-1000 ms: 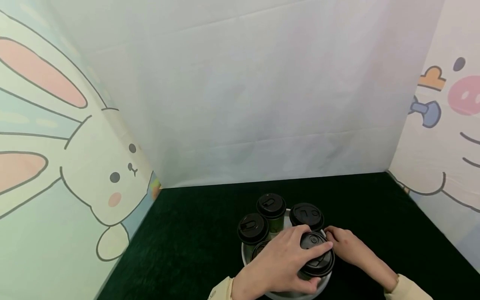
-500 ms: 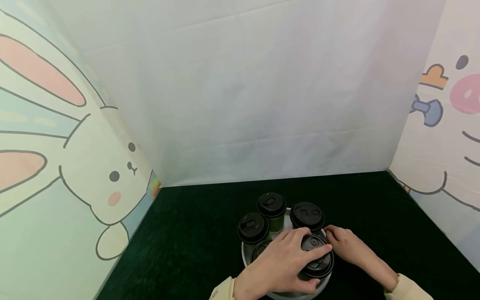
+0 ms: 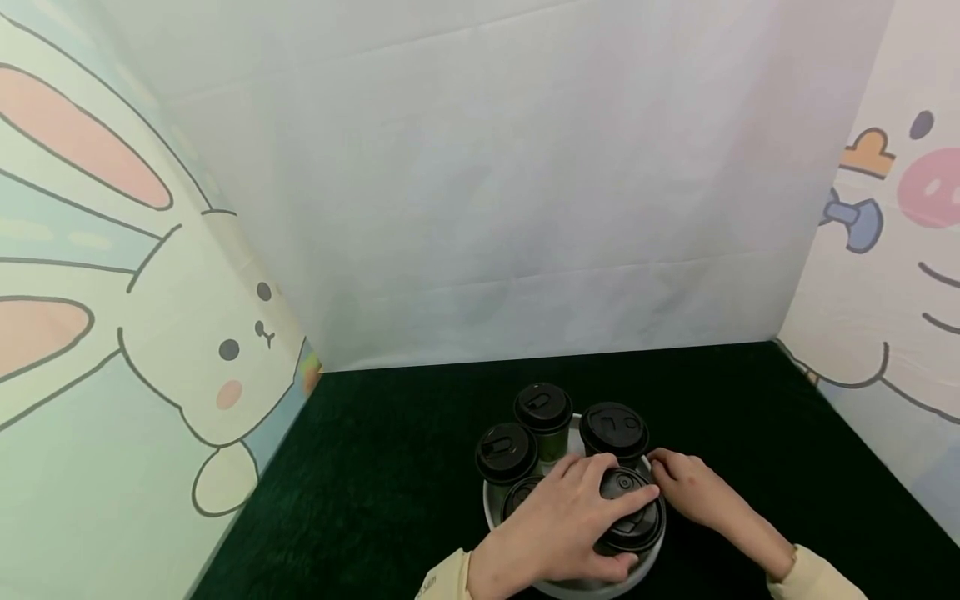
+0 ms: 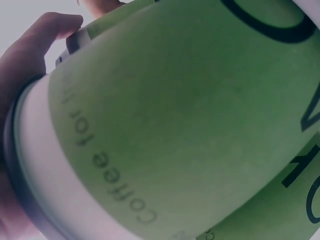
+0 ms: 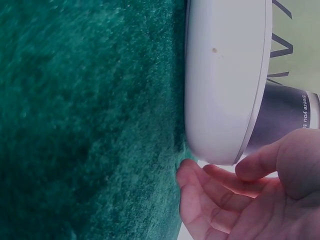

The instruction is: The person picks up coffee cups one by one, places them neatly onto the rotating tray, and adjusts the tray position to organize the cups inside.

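My left hand [image 3: 558, 521] reaches over the round white tray [image 3: 491, 508] and grips a paper coffee cup by its black lid [image 3: 633, 517], fingers and thumb spread around the lid's edge. In the left wrist view this green cup [image 4: 175, 110], printed "Coffee for", fills most of the picture. My right hand [image 3: 693, 492] is at the tray's right side. In the right wrist view its thumb [image 5: 257, 162] lies at the tray's rim and its curled fingers sit against the lower edge, holding the tray's white wall [image 5: 225, 80].
Several more black-lidded cups stand on the tray: one at the back [image 3: 543, 408], one at the left [image 3: 506, 454], one at the back right [image 3: 613, 429], and one partly hidden behind my left hand [image 3: 517, 496]. Dark green cloth [image 3: 360, 500] covers the table; a white curtain [image 3: 480, 208] hangs behind.
The gripped cup and my left hand have shifted very slightly left. My right hand stays at the tray's edge.
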Available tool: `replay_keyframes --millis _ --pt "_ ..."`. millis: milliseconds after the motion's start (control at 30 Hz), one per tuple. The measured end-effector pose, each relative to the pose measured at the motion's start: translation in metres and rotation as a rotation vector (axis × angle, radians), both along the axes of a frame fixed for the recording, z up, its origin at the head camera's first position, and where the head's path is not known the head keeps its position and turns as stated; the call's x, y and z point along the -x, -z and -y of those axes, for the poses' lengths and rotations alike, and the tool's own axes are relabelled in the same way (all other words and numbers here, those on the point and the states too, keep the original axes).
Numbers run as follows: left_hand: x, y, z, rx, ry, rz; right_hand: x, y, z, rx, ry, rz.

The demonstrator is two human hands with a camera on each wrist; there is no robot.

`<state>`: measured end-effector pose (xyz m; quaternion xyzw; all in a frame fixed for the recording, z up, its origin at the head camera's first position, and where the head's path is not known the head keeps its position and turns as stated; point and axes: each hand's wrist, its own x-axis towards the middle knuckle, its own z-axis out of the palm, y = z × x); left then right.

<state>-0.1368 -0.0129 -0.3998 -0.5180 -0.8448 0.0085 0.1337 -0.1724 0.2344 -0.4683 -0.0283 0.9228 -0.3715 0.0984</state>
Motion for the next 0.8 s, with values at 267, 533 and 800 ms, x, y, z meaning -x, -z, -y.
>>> replay_keyframes --millis 267,533,800 --pt "0.003 0.000 0.000 -0.001 -0.021 -0.009 0.002 -0.004 -0.002 -0.009 -0.008 -0.024" --pt "0.004 -0.001 0.005 0.028 -0.069 0.000 0.006 -0.014 -0.006 -0.037 -0.024 -0.034" --pt "0.017 -0.023 0.018 0.030 -0.145 0.213 0.014 -0.041 -0.012 -0.090 -0.056 -0.125"
